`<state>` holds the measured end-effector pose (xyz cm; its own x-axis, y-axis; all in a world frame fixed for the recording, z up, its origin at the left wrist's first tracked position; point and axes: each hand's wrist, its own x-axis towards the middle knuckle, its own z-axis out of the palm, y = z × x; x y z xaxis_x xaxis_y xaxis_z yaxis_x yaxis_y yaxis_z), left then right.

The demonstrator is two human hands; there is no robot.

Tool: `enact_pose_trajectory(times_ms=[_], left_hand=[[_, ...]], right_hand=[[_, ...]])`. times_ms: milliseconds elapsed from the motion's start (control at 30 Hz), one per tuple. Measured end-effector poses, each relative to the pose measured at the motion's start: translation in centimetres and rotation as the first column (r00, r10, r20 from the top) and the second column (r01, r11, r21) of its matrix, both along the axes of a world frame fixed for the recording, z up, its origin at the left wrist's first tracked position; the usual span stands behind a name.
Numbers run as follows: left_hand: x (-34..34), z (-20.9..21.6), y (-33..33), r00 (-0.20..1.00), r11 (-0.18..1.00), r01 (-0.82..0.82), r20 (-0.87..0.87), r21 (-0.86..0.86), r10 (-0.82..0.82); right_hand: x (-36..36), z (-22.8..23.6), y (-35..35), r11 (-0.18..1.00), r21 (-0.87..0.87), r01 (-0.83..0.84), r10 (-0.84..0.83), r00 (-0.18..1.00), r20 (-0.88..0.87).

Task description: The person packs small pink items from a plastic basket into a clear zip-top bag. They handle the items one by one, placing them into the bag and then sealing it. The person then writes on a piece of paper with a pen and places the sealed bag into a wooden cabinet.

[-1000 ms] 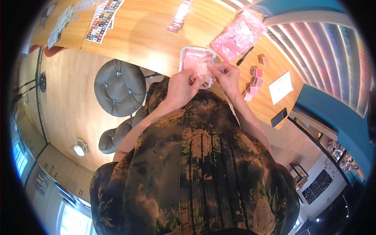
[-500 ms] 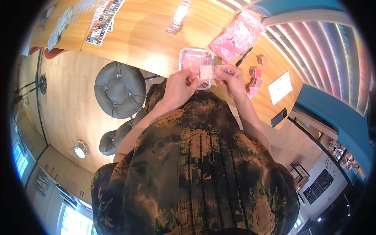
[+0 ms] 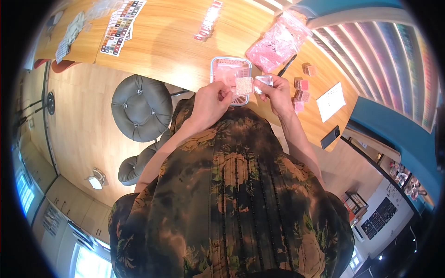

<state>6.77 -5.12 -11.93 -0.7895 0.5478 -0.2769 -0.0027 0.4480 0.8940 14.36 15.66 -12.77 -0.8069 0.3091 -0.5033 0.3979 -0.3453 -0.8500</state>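
A small clear hinged box [image 3: 244, 86] full of pale pink beads hangs over the near end of a white plastic basket [image 3: 251, 69]. Its transparent lid [image 3: 263, 79] stands swung out to the right. My right hand [image 3: 278, 95] grips the box by that lid, thumb over it. My left hand [image 3: 209, 104] is just left of the box, thumb and fingertips pinched together. What the pinch holds, if anything, is too small to make out. Pinkish contents [image 3: 225, 76] show inside the basket.
A bag of pink beads [image 3: 278, 44], a black pen [image 3: 287, 66], several small pink boxes [image 3: 302, 85], a white paper [image 3: 331, 102] and a phone [image 3: 330, 137] lie to the right. Colour charts [image 3: 121, 30] are at far left, with a grey stool [image 3: 141, 107] below.
The right hand has turned slightly, so the lid shows more fully beside the bead box. My left fingertips have moved a little away from the box, to the left.
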Motion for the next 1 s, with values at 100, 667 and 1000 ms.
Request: enact_pose_trajectory(times_ms=[100, 667, 1000], left_hand=[[0.1, -0.2, 0.0, 1.0, 1.0, -0.006, -0.008, 0.014, 0.006], [0.4, 0.1, 0.3, 0.999, 1.0, -0.007, -0.038, 0.016, 0.008], [-0.3, 2.4, 1.4, 0.979, 0.979, 0.093, -0.198, 0.183, -0.055]], right_hand=[[0.2, -0.4, -0.1, 0.999, 0.036, -0.015, 0.014, 1.0, 0.014], [0.4, -1.8, -0.3, 0.994, 0.105, -0.02, 0.01, 0.995, 0.097], [0.4, -0.1, 0.6, 0.998, -0.054, -0.02, 0.019, 0.999, -0.032]])
